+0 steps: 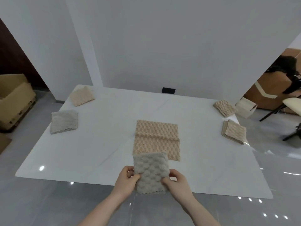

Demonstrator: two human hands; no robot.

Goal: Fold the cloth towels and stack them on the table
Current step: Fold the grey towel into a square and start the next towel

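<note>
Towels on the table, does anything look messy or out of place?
Mostly tidy. The peach towel at the table's centre lies only part-folded, with a ridge across it. Both hands hold a folded grey towel over its near edge.

Held towel before spread towel

Both forearms enter from the lower edge and converge at the near edge of the bench. The left hand grips the left edge of the folded grey towel, thumb on top, fingers curled beneath. The right hand grips the towel's right edge the same way, thumb pressed on the upper face. Both wrists are nearly straight, sleeves absent, hands level with each other.
</note>
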